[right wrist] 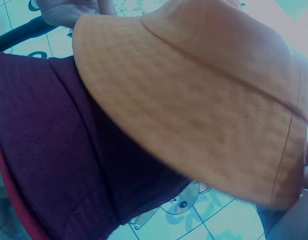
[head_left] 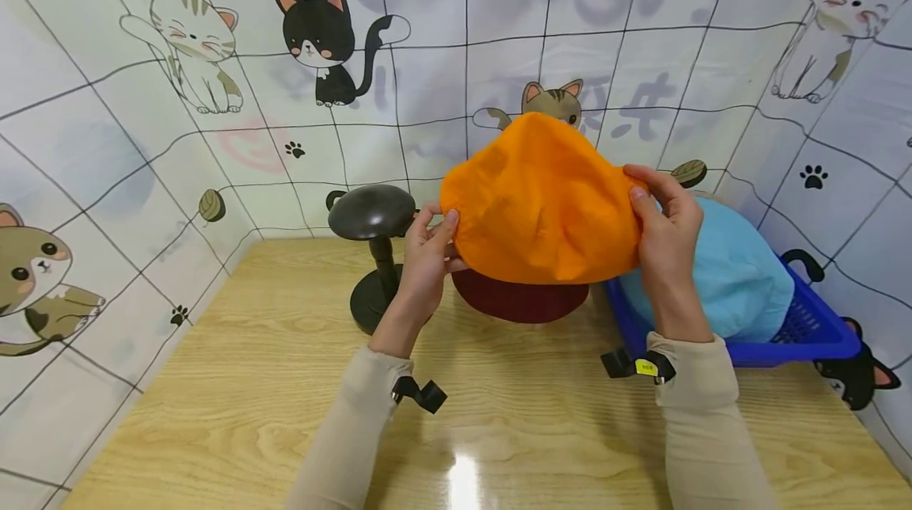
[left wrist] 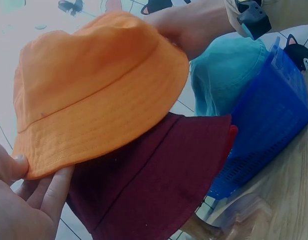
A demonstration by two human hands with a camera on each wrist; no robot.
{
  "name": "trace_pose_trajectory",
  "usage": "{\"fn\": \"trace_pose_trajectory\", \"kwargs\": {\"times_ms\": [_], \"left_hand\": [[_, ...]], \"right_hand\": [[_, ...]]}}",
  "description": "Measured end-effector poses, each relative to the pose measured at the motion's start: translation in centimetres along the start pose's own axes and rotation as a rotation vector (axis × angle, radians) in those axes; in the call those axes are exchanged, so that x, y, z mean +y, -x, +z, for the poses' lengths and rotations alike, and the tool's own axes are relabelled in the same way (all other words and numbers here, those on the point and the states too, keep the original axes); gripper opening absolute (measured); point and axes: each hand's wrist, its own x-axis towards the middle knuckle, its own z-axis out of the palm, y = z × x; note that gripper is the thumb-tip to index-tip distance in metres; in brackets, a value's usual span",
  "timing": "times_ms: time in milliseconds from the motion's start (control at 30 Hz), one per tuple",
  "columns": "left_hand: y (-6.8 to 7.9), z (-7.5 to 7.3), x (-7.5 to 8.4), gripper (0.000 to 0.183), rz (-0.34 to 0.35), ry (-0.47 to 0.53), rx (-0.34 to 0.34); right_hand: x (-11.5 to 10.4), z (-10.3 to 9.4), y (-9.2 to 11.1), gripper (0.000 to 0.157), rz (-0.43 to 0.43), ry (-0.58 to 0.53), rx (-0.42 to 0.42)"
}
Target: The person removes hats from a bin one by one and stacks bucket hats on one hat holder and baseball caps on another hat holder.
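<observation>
An orange bucket hat (head_left: 541, 209) is held up off the table between both hands. My left hand (head_left: 425, 260) pinches one side of its brim between thumb and fingers. At the opposite side, my right hand (head_left: 671, 237) grips the brim with the thumb facing me. Just below and behind the orange hat is a maroon bucket hat (head_left: 523, 302), largely covered by it in the head view. The left wrist view shows more of the maroon hat (left wrist: 158, 175), with a red edge under its brim. What supports it is mostly hidden.
A black stand with a domed top (head_left: 372, 213) stands left of my left hand. At the right, a blue basket (head_left: 819, 342) holds a light blue hat (head_left: 741, 276). Cat-patterned cloth (head_left: 427, 90) hangs behind the wooden table (head_left: 235, 383).
</observation>
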Motion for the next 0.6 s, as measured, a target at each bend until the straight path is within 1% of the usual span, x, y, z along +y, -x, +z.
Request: {"fn": "trace_pose_trajectory", "kwargs": {"times_ms": [100,200,367,467,600], "left_hand": [[-0.2,-0.1,-0.3,0.016,-0.019,0.009,0.01],[-0.5,-0.2,-0.5,0.016,-0.045,0.017,0.026],[-0.8,-0.5,-0.9,0.017,-0.112,0.023,0.051],[-0.9,-0.7,-1.1,0.017,-0.146,0.024,0.054],[-1.1,-1.0,-1.2,0.018,-0.175,0.04,0.054]], "right_hand": [[-0.1,0.2,0.1,0.045,0.066,-0.075,-0.071],[0.0,0.4,0.1,0.056,0.129,-0.082,-0.115],[0.6,0.6,0.0,0.065,0.254,-0.047,-0.156],[1.1,0.7,-0.1,0.068,0.312,-0.037,-0.185],[1.7,0.9,-0.2,0.069,0.378,-0.027,-0.227]]}}
